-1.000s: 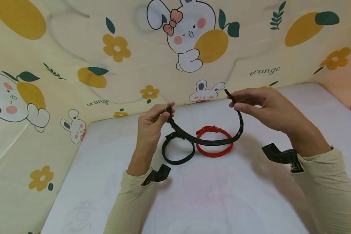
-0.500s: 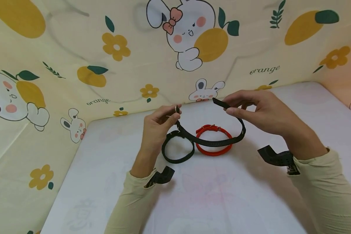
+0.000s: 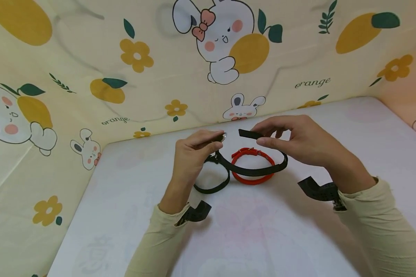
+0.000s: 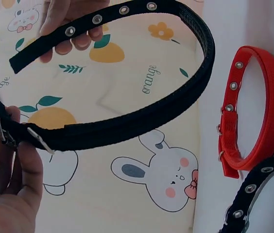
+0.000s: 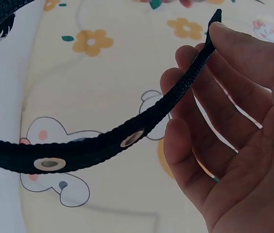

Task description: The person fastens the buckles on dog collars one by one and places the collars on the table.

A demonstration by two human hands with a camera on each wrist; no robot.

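A black pet collar (image 3: 253, 171) hangs unfastened in a curve above the table. My left hand (image 3: 197, 156) pinches its buckle end; the metal buckle (image 4: 41, 140) and a ring show in the left wrist view. My right hand (image 3: 294, 138) pinches the strap near its tip (image 3: 247, 134), which points left toward the buckle with a small gap between. Metal eyelets (image 4: 97, 19) run along this end. Beneath, a red collar (image 3: 253, 182) and a second black collar (image 3: 211, 191), both fastened into loops, lie on the table; the left hand and held collar partly hide them.
The white table (image 3: 246, 238) reaches back to a cream cloth wall (image 3: 180, 50) printed with rabbits, oranges and flowers. Each wrist carries a black camera mount (image 3: 319, 188). The red collar lies right of the black loop.
Both hands have come closer together and slightly lower. The strap tip has swung from pointing up to pointing left at the buckle, and the held collar's curve has narrowed.
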